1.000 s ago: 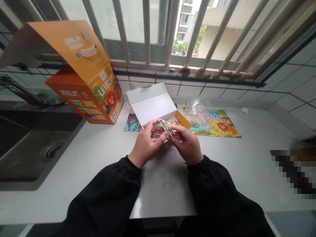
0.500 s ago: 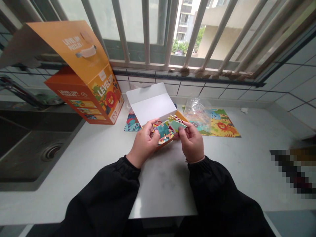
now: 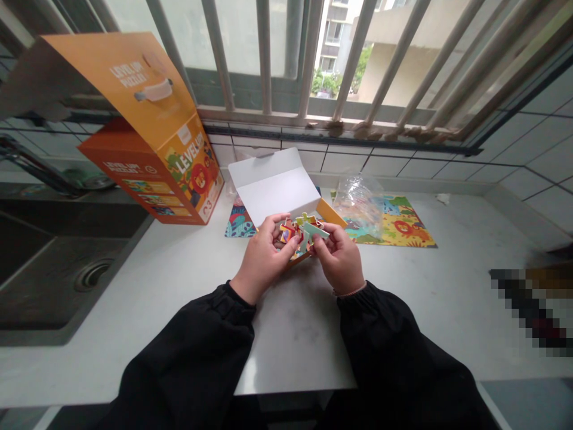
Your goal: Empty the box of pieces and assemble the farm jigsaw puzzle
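Counter [image 3: 416, 310]: your whole work area, it runs beneath your left hand [image 3: 265, 254] and right hand [image 3: 342, 257] and out past both sides.
Sink [image 3: 45, 298]: well off to the left of your left hand.
Big box [image 3: 179, 161]: standing beyond your left hand and over to its left, flap up.
Small box [image 3: 332, 211]: lid open, right below and behind your fingers. Can't tell how much is inside, your hands block the view.
Yellow sheet [image 3: 409, 227]: lying flat, beyond your right hand and to its right.
Blue sheet [image 3: 239, 218]: just beyond your left hand, partly covered by the small box.
Bag [image 3: 360, 200]: clear, crumpled, past your right hand, on the yellow sheet.
Left hand: curled round a loose bunch, thumb pressed on top.
Right hand: pinching too, thumb against the pale piece, the two hands near each other.
Pieces [image 3: 286, 234]: bunched between your hands, above the small box. Looks to me like you're at the handling-and-sorting-through step. Imo the next move calls for a light but steady left grip, since loose ones could slip.
Pale piece [image 3: 319, 231]: tilted at your right thumb, plain side showing. I'd free it gently, without dragging its neighbours.
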Available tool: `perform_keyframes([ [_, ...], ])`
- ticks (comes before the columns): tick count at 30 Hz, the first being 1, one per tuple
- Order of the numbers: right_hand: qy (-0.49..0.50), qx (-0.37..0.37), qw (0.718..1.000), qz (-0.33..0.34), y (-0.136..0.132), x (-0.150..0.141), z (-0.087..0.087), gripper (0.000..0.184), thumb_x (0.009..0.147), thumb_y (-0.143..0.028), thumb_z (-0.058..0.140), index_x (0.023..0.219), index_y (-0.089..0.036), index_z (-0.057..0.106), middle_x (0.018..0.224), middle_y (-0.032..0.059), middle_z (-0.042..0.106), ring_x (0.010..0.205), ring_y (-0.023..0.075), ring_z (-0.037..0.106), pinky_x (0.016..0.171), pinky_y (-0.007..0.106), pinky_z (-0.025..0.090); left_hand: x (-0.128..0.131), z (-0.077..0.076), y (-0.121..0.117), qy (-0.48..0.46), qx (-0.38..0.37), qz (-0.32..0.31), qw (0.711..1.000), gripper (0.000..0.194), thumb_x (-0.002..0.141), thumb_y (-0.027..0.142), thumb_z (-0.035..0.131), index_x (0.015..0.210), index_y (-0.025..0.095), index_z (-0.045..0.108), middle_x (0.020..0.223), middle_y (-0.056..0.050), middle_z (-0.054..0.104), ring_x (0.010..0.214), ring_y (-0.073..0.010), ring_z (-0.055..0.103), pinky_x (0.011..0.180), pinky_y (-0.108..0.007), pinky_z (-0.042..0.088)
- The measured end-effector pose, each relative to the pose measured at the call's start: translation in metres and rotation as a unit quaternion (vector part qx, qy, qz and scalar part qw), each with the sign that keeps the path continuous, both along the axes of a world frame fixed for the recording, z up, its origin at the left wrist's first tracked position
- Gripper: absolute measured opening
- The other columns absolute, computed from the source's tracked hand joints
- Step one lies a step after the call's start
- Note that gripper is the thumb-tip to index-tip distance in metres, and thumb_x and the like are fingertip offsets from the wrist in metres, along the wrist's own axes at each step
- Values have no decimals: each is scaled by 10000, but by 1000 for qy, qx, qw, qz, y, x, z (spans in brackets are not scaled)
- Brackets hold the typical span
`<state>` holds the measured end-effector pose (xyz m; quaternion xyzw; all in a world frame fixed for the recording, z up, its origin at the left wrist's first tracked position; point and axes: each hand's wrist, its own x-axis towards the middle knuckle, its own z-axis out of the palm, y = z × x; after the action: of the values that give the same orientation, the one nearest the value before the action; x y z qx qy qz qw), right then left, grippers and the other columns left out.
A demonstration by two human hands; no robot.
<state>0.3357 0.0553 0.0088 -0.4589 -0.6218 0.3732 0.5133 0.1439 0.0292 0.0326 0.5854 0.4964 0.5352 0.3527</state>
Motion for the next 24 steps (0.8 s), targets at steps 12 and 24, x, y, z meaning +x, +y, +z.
perform_keyframes([
  [12, -22, 25, 999, 42, -4, -2, 12, 478, 947, -590, 786, 1257, -231, 725, 1307, 116, 787, 1031, 267, 801, 782, 366, 687, 0, 7, -4, 111, 52, 56, 991, 503, 900, 305, 837, 1367, 263, 654, 1247, -85, 783, 1133, -291, 781, 1001, -443, 632],
  [24, 79, -63, 995, -15, 10, 16, 13, 470, 951, -628, 728, 1173, -217, 680, 905, 38, 775, 667, 194, 721, 645, 350, 654, 0, 18, -14, -119, -122, -170, 971, 460, 946, 512, 822, 1225, 244, 574, 915, -47, 792, 674, -199, 774, 609, -322, 650],
])
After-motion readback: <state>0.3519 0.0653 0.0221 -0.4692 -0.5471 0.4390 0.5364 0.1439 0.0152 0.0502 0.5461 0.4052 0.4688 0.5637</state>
